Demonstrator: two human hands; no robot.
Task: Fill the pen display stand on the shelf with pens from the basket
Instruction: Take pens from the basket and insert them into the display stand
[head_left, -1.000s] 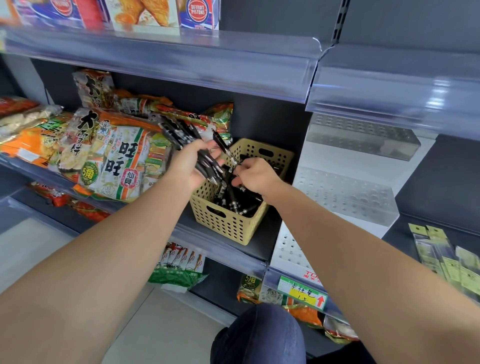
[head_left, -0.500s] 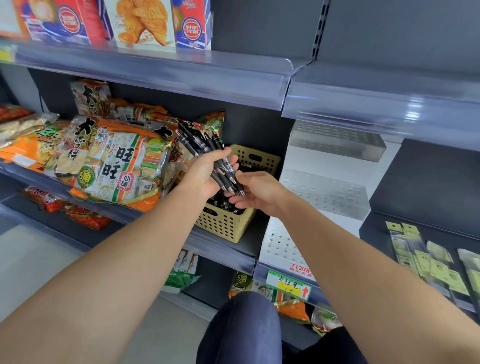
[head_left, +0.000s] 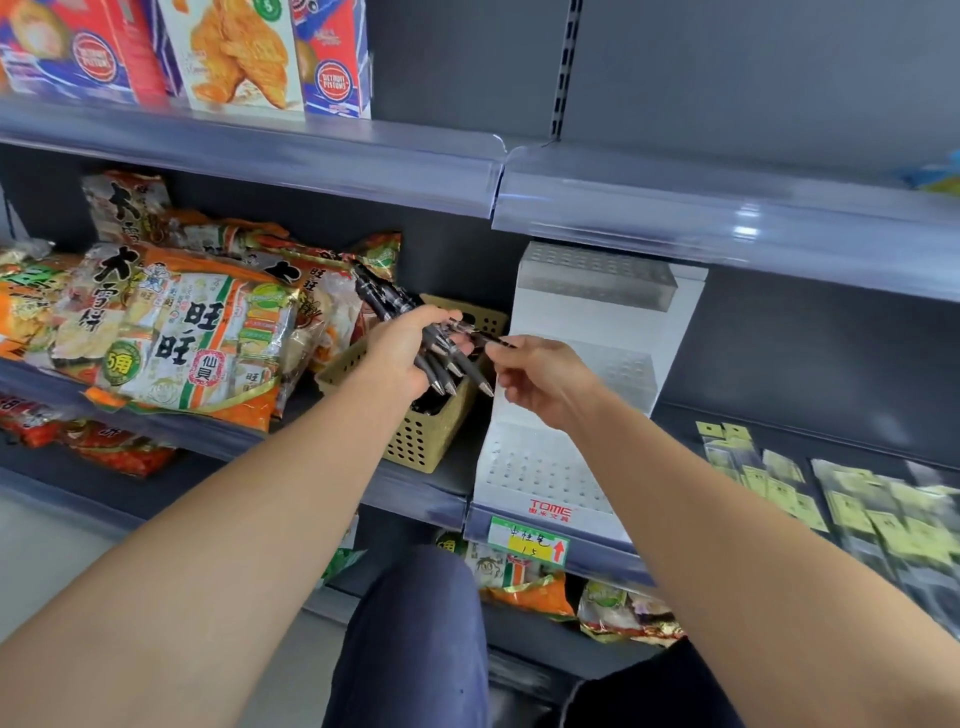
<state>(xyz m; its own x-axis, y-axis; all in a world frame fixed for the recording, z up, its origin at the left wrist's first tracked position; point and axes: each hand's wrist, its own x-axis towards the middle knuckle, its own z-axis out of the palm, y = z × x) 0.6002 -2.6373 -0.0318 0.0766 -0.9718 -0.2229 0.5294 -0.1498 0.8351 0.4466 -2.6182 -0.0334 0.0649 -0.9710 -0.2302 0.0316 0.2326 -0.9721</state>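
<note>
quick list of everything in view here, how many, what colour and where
basket: one, tan, middle shelf
pen display stand: one, white with clear holed tiers, right of the basket
pens: a bundle, black, held above the basket; more dark ones inside it
single pen: one, black, sticking out of the bundle toward the stand
snack bags: many, orange and white, left of the basket
boxes: at least three, red, blue, cream, top shelf
price label: one, green and yellow, shelf edge below the stand
packets: many, yellow-green, far right
knee: dark blue, bottom centre
left hand: grips the bundle
right hand: pinches the single pen
</note>
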